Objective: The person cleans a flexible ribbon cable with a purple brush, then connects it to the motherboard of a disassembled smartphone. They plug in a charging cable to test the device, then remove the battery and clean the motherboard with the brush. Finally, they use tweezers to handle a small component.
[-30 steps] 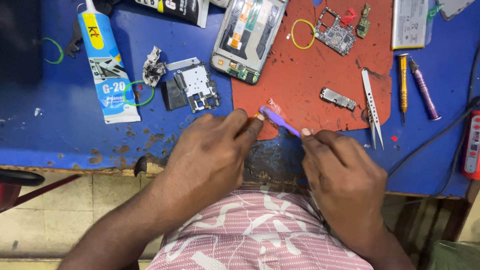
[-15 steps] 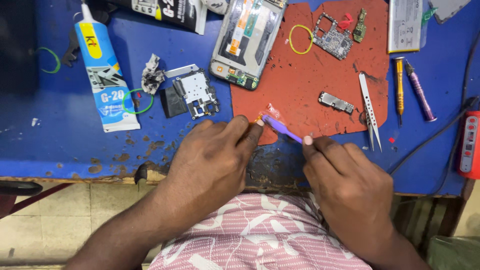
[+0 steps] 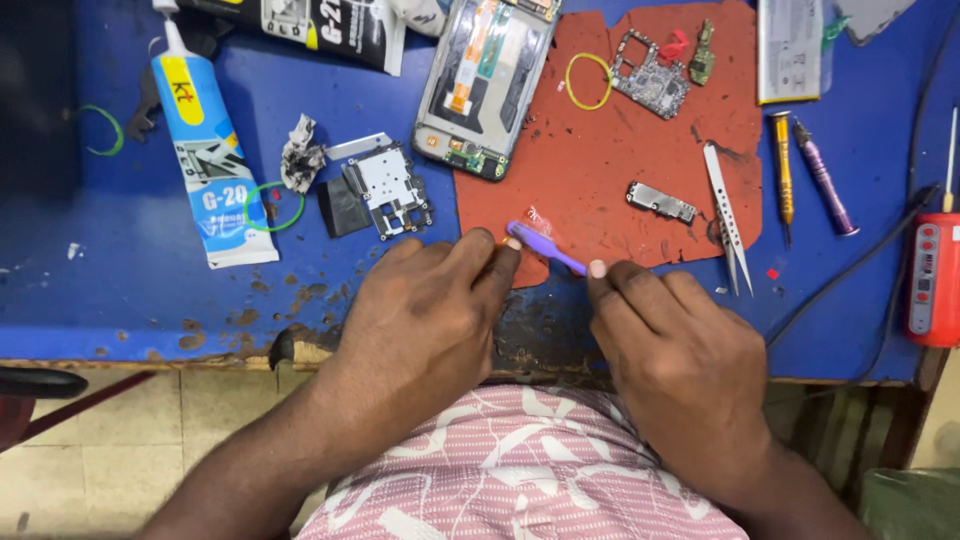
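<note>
My left hand (image 3: pixel 425 310) and my right hand (image 3: pixel 675 350) rest at the near edge of the blue workbench (image 3: pixel 120 290). Between their fingertips they hold a thin purple plastic tool (image 3: pixel 545 246), which lies slanted over the lower edge of a red work mat (image 3: pixel 600 170). A small clear scrap with red marks (image 3: pixel 540 220) sits just above the tool's left end. Whatever else the left fingertips pinch is hidden.
An opened phone body (image 3: pixel 485 80) lies at the mat's upper left, with a metal shield (image 3: pixel 388 188), glue tube (image 3: pixel 205 160), circuit board (image 3: pixel 650 75), small metal bracket (image 3: pixel 662 202), tweezers (image 3: pixel 725 215), two screwdrivers (image 3: pixel 800 170) and a red device (image 3: pixel 935 280) around.
Both hands stay together on the purple tool with only slight shifts. The view has drifted a little, so the bench items appear slightly lower.
</note>
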